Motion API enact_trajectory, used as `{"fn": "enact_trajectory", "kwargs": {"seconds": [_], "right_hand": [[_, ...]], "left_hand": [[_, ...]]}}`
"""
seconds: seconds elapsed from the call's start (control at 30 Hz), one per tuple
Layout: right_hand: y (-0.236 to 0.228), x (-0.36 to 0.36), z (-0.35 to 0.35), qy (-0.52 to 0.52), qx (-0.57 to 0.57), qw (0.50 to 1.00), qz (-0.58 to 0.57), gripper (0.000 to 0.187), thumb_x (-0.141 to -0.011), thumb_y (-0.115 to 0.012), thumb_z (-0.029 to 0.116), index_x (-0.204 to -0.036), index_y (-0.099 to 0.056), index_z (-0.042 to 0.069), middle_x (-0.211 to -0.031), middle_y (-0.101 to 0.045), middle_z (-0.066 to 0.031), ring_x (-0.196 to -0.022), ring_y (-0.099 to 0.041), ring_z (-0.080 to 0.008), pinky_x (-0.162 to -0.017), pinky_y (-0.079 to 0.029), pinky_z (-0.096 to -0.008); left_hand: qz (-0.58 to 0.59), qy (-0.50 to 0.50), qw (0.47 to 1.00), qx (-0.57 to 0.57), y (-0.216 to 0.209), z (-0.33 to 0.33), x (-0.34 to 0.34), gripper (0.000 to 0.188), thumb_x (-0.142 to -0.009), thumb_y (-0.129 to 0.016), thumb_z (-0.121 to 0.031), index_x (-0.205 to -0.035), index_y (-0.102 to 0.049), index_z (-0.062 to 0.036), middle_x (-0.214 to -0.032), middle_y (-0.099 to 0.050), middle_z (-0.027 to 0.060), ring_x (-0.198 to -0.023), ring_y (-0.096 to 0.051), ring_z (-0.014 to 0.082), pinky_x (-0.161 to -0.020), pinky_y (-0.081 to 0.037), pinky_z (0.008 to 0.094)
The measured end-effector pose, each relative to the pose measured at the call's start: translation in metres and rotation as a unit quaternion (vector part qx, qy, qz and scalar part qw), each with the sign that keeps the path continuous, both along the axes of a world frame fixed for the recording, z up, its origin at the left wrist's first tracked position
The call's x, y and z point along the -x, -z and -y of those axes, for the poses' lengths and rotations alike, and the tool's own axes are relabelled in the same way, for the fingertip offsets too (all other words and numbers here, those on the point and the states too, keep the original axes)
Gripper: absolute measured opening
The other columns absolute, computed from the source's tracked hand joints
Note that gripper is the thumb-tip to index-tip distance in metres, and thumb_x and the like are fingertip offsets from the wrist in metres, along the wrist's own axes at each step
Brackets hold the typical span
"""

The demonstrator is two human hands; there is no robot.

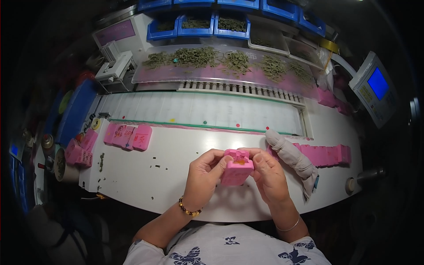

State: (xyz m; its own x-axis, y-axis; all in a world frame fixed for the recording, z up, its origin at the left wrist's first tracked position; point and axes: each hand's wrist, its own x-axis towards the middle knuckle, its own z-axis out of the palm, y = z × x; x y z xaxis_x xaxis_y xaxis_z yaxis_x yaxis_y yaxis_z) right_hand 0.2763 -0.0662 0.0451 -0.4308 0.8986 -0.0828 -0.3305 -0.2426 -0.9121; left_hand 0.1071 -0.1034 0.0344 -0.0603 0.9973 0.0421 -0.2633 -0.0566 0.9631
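Left hand (204, 171) closes thumb and fingers on the L side of a pink rectangular block (234, 178), plastic-looking; right hand (270, 176) holds it near the R upper corner w/ thumb and index finger. The block is btw. both hands, tilted, above a glossy white table (172, 192); its notched upper end shows smth. orange-brown, too small to tell. Just R of the right hand lies a grey-white rolled cloth bundle (289, 154), and beyond it a row of pink blocks (324, 155). On the L, well apart, are other pink blocks (128, 136) w/ dark marks; small dark-green plant bits (157, 166) lie nearer. Farther back runs a long, pale, conveyor-like strip (207, 106), then a clear plastic tray (176, 77) w/ heaps of dried green stems (196, 57), then blue plastic bins (195, 32).
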Motion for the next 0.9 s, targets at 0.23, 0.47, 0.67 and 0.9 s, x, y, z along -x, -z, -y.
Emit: {"fn": "enact_trajectory", "kwargs": {"seconds": [0.23,0.47,0.67,0.9], "right_hand": [[-0.002,0.010,0.008,-0.002,-0.053,0.998,0.038,0.032,-0.091,-0.064,0.010,-0.120,-0.055,0.000,-0.110,-0.059,-0.0051,-0.096,-0.057,-0.0098,-0.079,-0.046,-0.0235],[0.003,0.007,0.003,0.039,-0.173,0.978,0.112,0.022,-0.082,-0.073,0.008,-0.101,-0.064,0.004,-0.091,-0.060,0.0014,-0.082,-0.052,-0.0036,-0.066,-0.039,-0.0199],[0.004,0.000,-0.004,0.055,-0.319,0.929,0.178,0.027,-0.075,-0.077,0.011,-0.098,-0.066,0.004,-0.083,-0.059,0.0013,-0.073,-0.049,-0.0078,-0.061,-0.036,-0.0236],[-0.004,0.007,0.001,0.070,-0.348,0.900,0.255,0.024,-0.075,-0.077,0.012,-0.094,-0.065,0.005,-0.080,-0.058,0.0004,-0.072,-0.050,-0.0090,-0.060,-0.036,-0.0243]], "left_hand": [[0.026,-0.001,0.999,0.024,-0.001,0.002,0.000,0.041,-0.102,-0.043,-0.034,-0.107,-0.061,0.0028,-0.094,-0.064,0.0058,-0.085,-0.062,0.0101,-0.070,-0.053,0.0242],[-0.091,-0.001,0.994,-0.063,-0.001,0.006,-0.004,0.031,-0.098,-0.055,-0.025,-0.110,-0.058,0.0026,-0.097,-0.064,0.0059,-0.087,-0.060,0.0092,-0.073,-0.052,0.0248],[-0.016,0.063,0.998,-0.009,0.001,0.005,0.001,0.031,-0.099,-0.052,-0.025,-0.112,-0.058,0.0022,-0.099,-0.063,0.0059,-0.090,-0.059,0.0092,-0.080,-0.051,0.0255],[0.075,0.096,0.991,0.049,0.001,0.003,-0.001,0.028,-0.101,-0.050,-0.025,-0.113,-0.056,-0.0010,-0.106,-0.060,0.0038,-0.095,-0.056,0.0088,-0.087,-0.045,0.0264]]}}
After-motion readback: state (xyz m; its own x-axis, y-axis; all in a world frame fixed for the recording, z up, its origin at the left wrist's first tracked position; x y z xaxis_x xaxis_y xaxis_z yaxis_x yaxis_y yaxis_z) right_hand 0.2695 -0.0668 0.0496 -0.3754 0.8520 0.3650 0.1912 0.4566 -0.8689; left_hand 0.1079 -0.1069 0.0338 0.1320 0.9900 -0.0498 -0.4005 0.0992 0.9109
